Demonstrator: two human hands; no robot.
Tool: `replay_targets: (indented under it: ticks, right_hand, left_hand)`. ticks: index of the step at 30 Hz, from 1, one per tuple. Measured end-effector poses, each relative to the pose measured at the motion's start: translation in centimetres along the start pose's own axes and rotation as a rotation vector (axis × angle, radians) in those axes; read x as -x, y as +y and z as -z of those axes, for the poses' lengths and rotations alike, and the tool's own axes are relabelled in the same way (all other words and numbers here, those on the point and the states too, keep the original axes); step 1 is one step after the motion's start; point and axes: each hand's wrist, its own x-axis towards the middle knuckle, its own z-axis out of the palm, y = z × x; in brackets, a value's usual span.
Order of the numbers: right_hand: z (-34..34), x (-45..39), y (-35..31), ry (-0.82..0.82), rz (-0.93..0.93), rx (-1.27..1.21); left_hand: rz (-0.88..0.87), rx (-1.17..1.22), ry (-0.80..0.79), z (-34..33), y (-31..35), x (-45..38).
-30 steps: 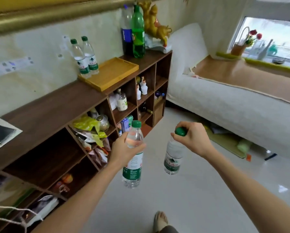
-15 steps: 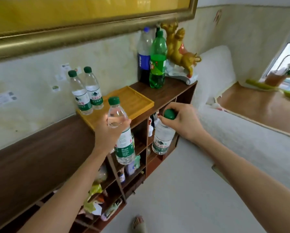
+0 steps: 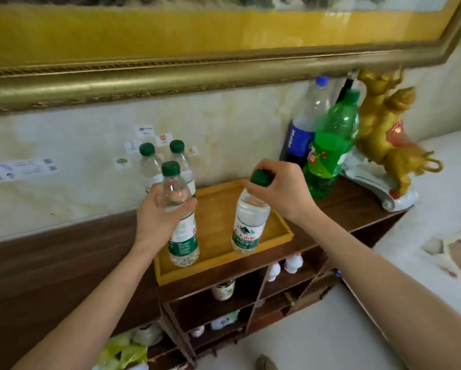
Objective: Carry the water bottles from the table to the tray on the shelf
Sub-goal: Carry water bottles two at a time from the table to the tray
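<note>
A yellow wooden tray [image 3: 218, 231] lies on top of the dark wooden shelf [image 3: 63, 263]. My left hand [image 3: 157, 222] grips a clear water bottle with green cap and label [image 3: 182, 236] around its upper body, over the tray's near left part. My right hand [image 3: 282, 193] holds a second water bottle [image 3: 246, 225] by its green cap; it hangs tilted above the tray's middle. Two more green-capped water bottles [image 3: 150, 164] stand at the tray's far left corner by the wall, partly hidden behind the held bottle.
A large green soda bottle [image 3: 328, 148] and a blue-labelled cola bottle [image 3: 298, 137] stand right of the tray, with a gold animal statue [image 3: 387, 134] beyond. A gold picture frame [image 3: 197, 76] hangs overhead. Cubbies below hold small bottles and packets. A white sofa [image 3: 437, 209] lies to the right.
Both hands have carried their bottles up and forward, from in front of the shelf to over the tray. The view has closed in on the shelf top.
</note>
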Motion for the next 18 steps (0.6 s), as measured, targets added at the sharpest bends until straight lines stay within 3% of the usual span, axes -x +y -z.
replay_targets:
  ticks: [7,18]
  right_hand:
    - [-3.8,-9.9,2.9,-0.296,0.157,-0.076]
    - [-9.3,-16.5,3.3,-0.474,0.203,-0.010]
  left_hand:
    - [0.076,-0.081,0.211,-1.1,-0.6,-0.9]
    - [0.110,-0.088,0.367,-1.2,-0.6,-0.8]
